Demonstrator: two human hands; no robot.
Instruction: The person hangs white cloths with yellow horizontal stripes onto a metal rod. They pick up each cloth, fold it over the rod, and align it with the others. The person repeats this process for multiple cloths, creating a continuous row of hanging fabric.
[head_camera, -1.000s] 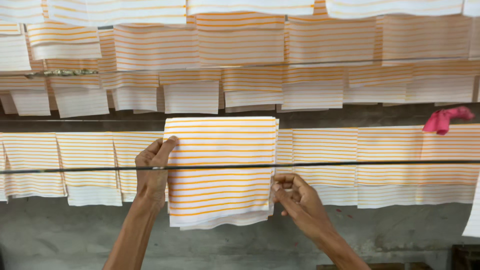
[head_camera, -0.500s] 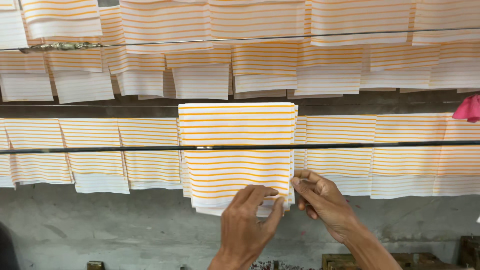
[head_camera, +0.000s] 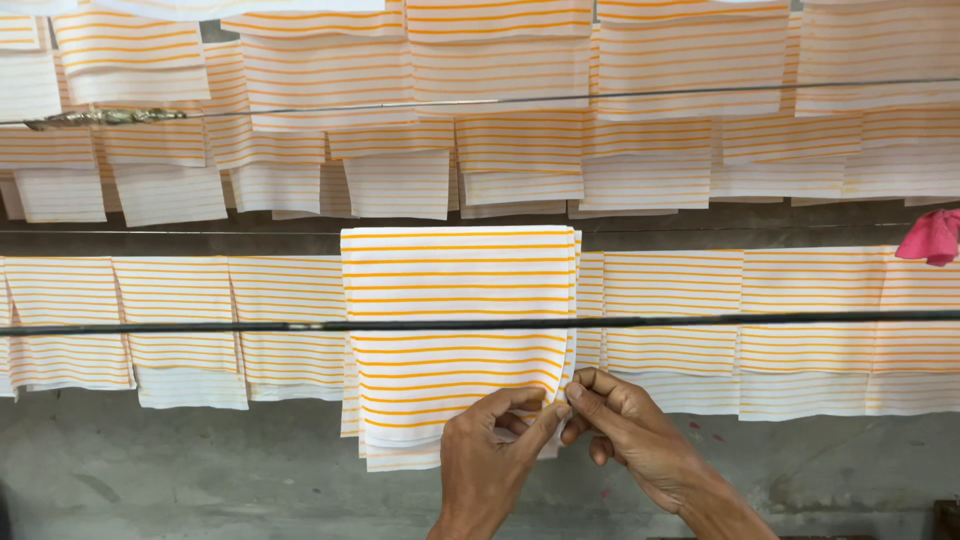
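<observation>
A stack of white sheets with orange stripes (head_camera: 455, 290) hangs folded over a line in front of me, behind a dark wire (head_camera: 760, 320). My left hand (head_camera: 492, 455) pinches the lower right corner of the stack. My right hand (head_camera: 625, 425) meets it there, thumb and fingers closed on the same corner edges. Both hands sit below the wire.
More striped sheets (head_camera: 170, 310) hang in rows left, right and above on several lines. A pink cloth (head_camera: 932, 236) hangs at the right edge. A grey concrete wall (head_camera: 200, 470) lies below the sheets.
My left hand left the stack's left edge and came across to its lower right corner, joining my right hand. The view has shifted slightly.
</observation>
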